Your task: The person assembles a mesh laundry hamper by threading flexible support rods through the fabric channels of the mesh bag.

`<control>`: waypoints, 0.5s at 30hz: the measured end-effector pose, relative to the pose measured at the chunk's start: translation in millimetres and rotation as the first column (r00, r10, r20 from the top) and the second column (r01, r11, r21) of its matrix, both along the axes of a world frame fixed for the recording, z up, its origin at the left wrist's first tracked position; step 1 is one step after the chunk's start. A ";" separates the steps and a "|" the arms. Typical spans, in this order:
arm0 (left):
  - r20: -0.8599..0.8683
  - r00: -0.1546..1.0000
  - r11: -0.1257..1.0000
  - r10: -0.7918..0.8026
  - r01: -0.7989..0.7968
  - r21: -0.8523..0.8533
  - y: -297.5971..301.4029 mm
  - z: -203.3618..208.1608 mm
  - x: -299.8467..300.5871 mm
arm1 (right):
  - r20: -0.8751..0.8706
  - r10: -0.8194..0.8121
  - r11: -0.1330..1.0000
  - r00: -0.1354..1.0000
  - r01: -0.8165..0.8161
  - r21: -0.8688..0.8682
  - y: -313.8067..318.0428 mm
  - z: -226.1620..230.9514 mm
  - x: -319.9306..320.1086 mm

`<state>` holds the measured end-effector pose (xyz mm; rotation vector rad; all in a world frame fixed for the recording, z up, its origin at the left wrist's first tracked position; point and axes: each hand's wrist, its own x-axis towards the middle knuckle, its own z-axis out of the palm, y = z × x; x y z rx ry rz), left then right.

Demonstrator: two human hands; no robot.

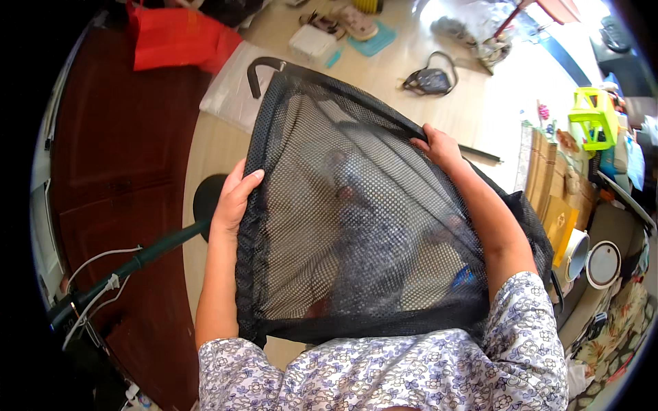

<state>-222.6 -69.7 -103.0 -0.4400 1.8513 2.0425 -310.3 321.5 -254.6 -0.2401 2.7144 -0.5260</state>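
A large black mesh panel (308, 185), see-through and edged with darker fabric, spans the space between my arms. My left hand (236, 197) is closed on its left edge, thumb on the near face. Over its upper right edge my right hand (439, 146) is closed, with some fingers hidden behind the fabric. A curved black tube (262, 65) sticks out at the upper left corner. Loose mesh (531, 222) bunches on the right, beside my right forearm. Beyond my right hand, a straight black rod (481, 154) shows past the edge.
Behind the mesh stands a pale table (384, 75) with a small black strapped pouch (428, 81) and a white box (314, 42). A red bag (181, 41) sits at the far left. A dark green pole (147, 255) with cables reaches in from the left. A lime-green stool (593, 118) is at right.
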 end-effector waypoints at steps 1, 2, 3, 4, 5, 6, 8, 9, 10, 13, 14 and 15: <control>-0.061 0.998 1.000 -0.008 0.008 0.009 9.5 12.7 -1.9 | -0.046 -0.011 1.000 0.999 0.011 -0.002 11.4 25.2 -4.3; -0.089 0.996 0.998 -0.011 0.017 0.061 16.7 24.7 -2.7 | -0.091 -0.025 1.000 0.996 0.025 -0.003 23.4 52.3 -5.5; -0.115 0.993 0.994 -0.006 0.019 0.112 20.1 36.9 0.0 | -0.136 -0.029 1.000 0.990 0.028 -0.006 32.6 81.0 -6.5; -0.137 0.991 0.987 0.004 0.019 0.162 21.6 47.5 4.9 | -0.171 -0.011 1.000 0.985 0.014 0.014 38.4 112.9 -4.0; -0.172 0.985 0.984 -0.004 0.034 0.173 24.5 58.2 9.0 | -0.205 0.005 0.999 0.979 0.002 0.035 43.8 148.6 2.7; -0.196 0.981 0.980 -0.005 0.043 0.192 27.6 64.3 14.9 | -0.238 0.024 0.998 0.971 -0.009 0.064 49.0 181.3 12.9; -0.232 0.973 0.976 0.005 0.046 0.214 29.7 79.1 32.7 | -0.211 0.040 0.994 0.977 -0.017 0.108 57.1 233.7 43.6; -0.258 0.966 0.977 0.012 0.043 0.207 35.0 84.0 41.8 | -0.182 0.050 0.987 0.982 -0.021 0.157 61.9 256.6 66.1; -0.285 0.958 0.979 -0.023 0.080 0.186 43.3 87.9 50.7 | -0.119 0.025 0.979 0.993 0.000 0.206 63.9 278.3 93.7; -0.270 0.959 0.986 -0.081 0.117 0.120 60.6 90.9 96.8 | -0.178 0.096 0.981 0.979 -0.062 0.185 68.7 284.8 175.4; -0.232 0.969 0.974 -0.086 0.130 0.184 64.3 85.6 111.4 | -0.177 0.109 0.974 0.978 -0.070 0.214 67.5 284.1 200.0; -0.209 0.972 0.973 -0.108 0.146 0.177 62.4 83.6 127.5 | -0.123 0.081 0.978 0.989 -0.055 0.202 65.7 278.4 223.3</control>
